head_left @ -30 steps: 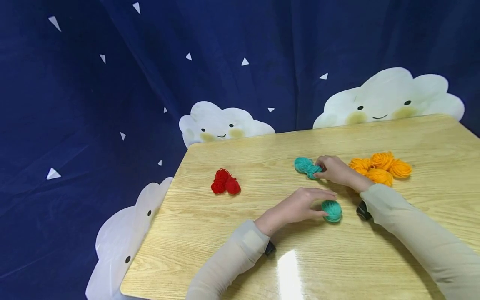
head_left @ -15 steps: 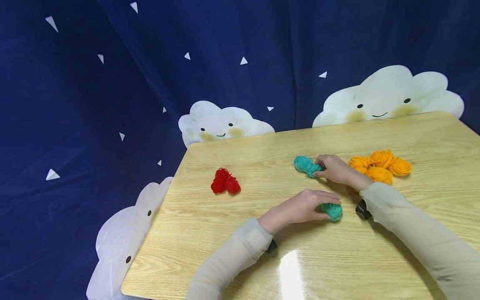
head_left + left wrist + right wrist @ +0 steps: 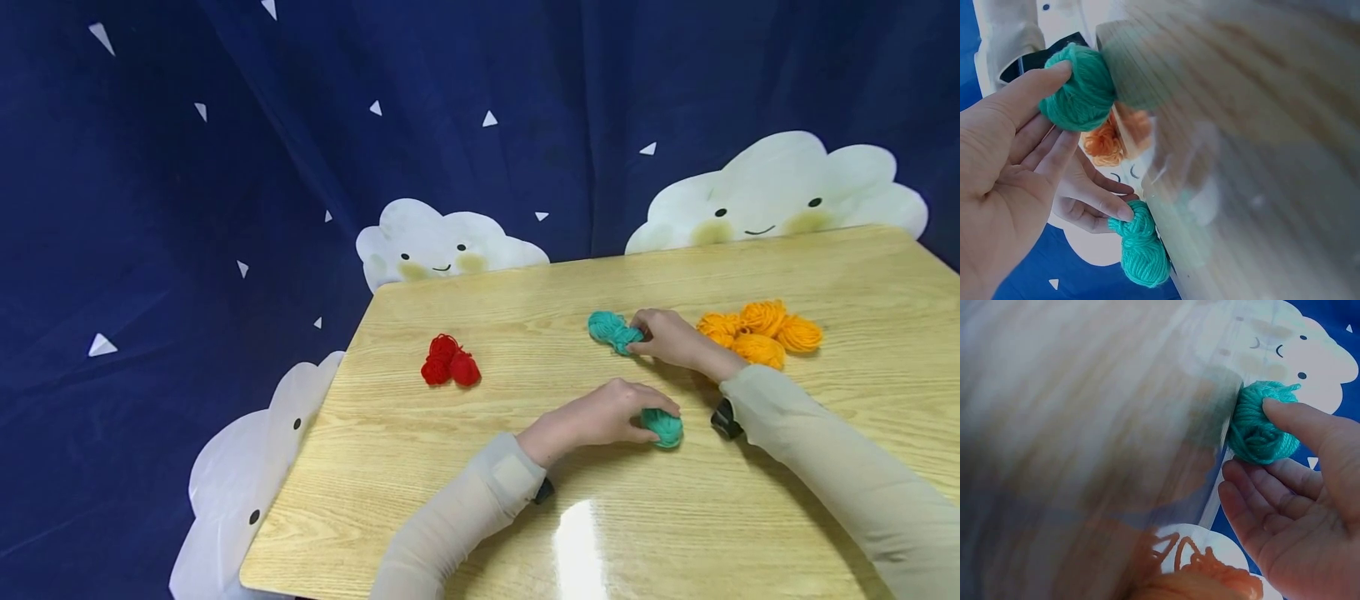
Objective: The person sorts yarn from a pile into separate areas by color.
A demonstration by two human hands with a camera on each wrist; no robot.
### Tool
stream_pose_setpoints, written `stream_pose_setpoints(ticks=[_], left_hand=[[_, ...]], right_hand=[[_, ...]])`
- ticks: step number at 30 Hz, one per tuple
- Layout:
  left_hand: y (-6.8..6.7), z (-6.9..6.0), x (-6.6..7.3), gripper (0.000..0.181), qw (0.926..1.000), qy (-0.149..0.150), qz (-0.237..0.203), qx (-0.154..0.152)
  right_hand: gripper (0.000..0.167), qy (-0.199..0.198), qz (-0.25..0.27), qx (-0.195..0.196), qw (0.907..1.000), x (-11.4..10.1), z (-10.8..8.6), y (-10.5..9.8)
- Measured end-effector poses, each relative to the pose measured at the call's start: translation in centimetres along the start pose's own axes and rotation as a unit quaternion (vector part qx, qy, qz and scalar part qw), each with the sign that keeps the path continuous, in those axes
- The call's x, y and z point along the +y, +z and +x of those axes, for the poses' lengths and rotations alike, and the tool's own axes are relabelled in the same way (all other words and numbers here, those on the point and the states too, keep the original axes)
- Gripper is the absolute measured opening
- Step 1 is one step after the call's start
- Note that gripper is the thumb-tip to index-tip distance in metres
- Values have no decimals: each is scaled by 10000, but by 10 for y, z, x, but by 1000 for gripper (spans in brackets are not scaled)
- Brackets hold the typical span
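Observation:
In the head view my left hand (image 3: 603, 414) holds a green yarn ball (image 3: 663, 428) low at the middle of the table. The left wrist view shows the thumb over this green yarn ball (image 3: 1082, 87), with fingers on its other side. Farther back, my right hand (image 3: 671, 337) pinches the nearer of two touching teal yarn balls (image 3: 604, 326). Thumb and fingers sit on either side of the pinched teal ball (image 3: 1263, 425) in the right wrist view.
A cluster of orange yarn balls (image 3: 761, 333) lies just beyond the right wrist. Several red yarn balls (image 3: 450, 362) sit together at the left of the wooden table (image 3: 360, 475). Behind the table hangs a dark blue curtain (image 3: 465, 50) with clouds and white triangles.
My left hand has moved a little to the right and its thumb and fingers have come round the green yarn ball, which has shifted slightly. My right hand stays at the teal ball.

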State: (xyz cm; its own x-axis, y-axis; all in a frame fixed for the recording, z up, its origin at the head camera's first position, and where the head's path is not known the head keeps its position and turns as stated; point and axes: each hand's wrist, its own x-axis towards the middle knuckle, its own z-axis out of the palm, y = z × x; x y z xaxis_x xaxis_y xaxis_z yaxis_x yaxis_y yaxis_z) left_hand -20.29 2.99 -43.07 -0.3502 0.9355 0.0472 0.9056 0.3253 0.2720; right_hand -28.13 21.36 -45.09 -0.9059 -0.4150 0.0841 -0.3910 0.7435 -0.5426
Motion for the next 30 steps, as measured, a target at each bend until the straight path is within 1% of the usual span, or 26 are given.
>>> stream_pose_setpoints(ticks=[3, 8, 14, 18, 20, 23, 27, 30], left_hand=[[0, 3, 0, 36, 10000, -1, 21, -39], [1, 6, -1, 34, 9999, -34, -132, -95], [1, 6, -1, 30, 9990, -53, -398, -180], [2, 5, -4, 26, 9989, -110, -430, -154], [3, 4, -5, 24, 9984, -125, -557, -62], [3, 1, -7, 22, 9956, -223, -910, 55], [3, -2, -8, 23, 9893, -463, -1373, 167], [3, -4, -9, 24, 9832, -622, -1687, 317]], right_hand=[[29, 15, 6, 9, 10000, 0, 0, -1], [30, 31, 21, 12, 10000, 0, 0, -1], [29, 22, 38, 43, 10000, 1, -1, 1], [29, -16, 5, 44, 10000, 1, -1, 1], [28, 4, -9, 51, 10000, 1, 0, 1], [28, 18, -39, 76, 10000, 0, 0, 1], [29, 16, -47, 60, 10000, -1, 0, 0], [29, 26, -55, 54, 10000, -1, -1, 0]])
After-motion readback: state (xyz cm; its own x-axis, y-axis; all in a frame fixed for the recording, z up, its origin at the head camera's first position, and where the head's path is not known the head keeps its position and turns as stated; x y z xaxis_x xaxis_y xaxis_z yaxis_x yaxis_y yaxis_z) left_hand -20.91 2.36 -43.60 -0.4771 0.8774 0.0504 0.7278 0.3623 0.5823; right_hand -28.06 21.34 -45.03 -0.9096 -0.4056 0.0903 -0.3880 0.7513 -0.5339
